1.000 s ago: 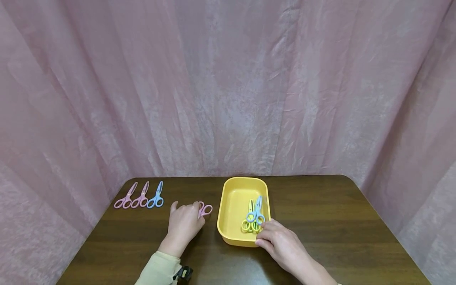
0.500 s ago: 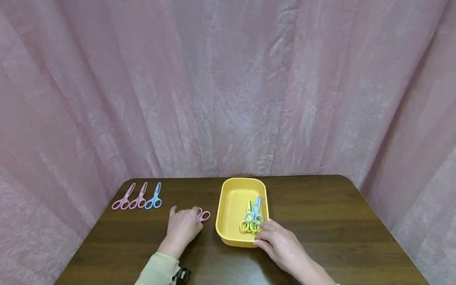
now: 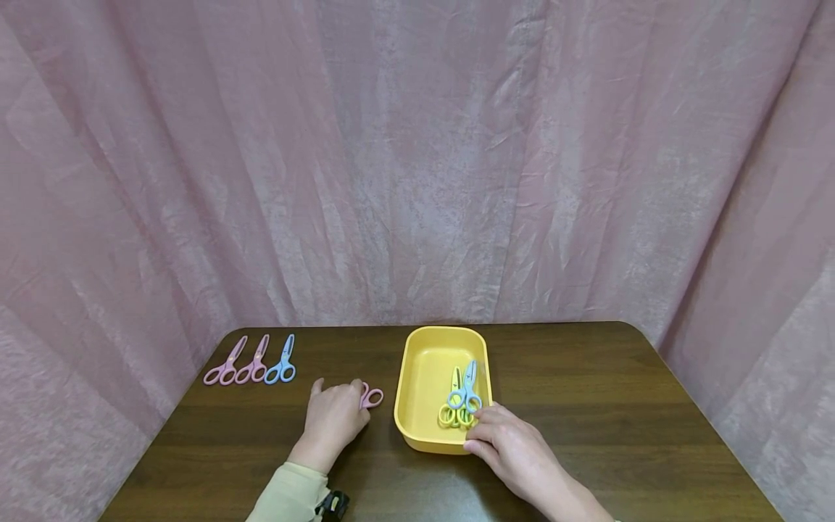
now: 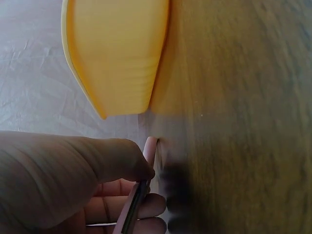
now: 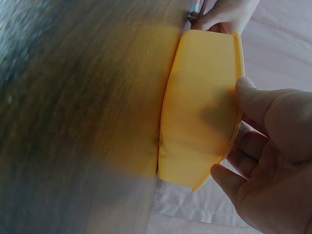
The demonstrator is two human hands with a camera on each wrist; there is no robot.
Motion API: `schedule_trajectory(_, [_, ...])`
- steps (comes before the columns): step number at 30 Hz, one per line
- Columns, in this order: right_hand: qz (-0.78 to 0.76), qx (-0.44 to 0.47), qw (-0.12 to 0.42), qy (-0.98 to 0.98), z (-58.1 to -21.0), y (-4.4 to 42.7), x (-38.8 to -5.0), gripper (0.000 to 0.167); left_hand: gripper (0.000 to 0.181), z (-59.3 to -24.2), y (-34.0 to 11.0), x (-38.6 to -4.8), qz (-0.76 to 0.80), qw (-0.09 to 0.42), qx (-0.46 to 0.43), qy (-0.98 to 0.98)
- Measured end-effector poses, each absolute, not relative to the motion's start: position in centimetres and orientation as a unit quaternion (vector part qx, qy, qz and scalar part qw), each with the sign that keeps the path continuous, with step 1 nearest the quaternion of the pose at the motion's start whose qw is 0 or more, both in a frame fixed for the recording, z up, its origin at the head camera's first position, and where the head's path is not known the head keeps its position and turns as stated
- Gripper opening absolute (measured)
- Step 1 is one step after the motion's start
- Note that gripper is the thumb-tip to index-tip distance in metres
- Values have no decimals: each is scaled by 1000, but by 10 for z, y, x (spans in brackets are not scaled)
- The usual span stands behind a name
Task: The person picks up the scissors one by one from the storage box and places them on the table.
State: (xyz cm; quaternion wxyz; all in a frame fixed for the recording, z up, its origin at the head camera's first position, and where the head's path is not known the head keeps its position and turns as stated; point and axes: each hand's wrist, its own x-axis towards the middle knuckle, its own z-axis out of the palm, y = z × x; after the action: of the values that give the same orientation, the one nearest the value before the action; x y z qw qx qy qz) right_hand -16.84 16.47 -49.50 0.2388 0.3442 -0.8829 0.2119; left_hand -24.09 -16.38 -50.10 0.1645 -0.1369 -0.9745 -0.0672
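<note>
In the head view my left hand [image 3: 334,417] is low over the table, left of the yellow bin [image 3: 422,395]. It pinches a pair of pink scissors [image 4: 150,150] between thumb and fingers, as the left wrist view shows; one pink handle sticks out on the right side of the hand. My right hand [image 3: 515,451] grips the bin's rim at the near right corner, with the thumb outside. Inside the bin, light blue scissors [image 3: 470,374] lie over yellow scissors [image 3: 456,378]. Some green shows beneath them, partly hidden.
Farther left on the brown table [image 3: 587,391] lie two pairs of pink scissors [image 3: 236,351] and a blue pair [image 3: 287,351] in a row, blades pointing away. A pink curtain [image 3: 430,159] hangs behind the table's back edge.
My left hand and the pink scissors have shifted slightly down toward me. The right hand stays on the bin's rim, and the scissors in the bin lie as before.
</note>
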Motion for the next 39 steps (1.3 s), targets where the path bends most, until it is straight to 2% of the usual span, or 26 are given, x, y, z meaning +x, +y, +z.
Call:
schedule_trajectory(7, [213,343,238,-883,-495,165,-168,19,23,-498,-163,-239,-55,156,-138,-977])
schedule_trajectory(15, [212,343,239,-883,-496,165,-168,19,24,-501,-162,-238,-31,175,-146,-973])
schedule_trajectory(23, [212,341,240,-884,-496,165,-168,19,24,-502,-162,-239,-22,164,-141,-976])
schedule_trajectory(33, [217,340,241,-883,-495,165,-168,20,32,-498,-159,-235,-17,163,-159,-973])
schedule_trajectory(39, [218,339,236,-884,-495,165,-167,20,28,-498,-157,-233,-27,167,-165,-972])
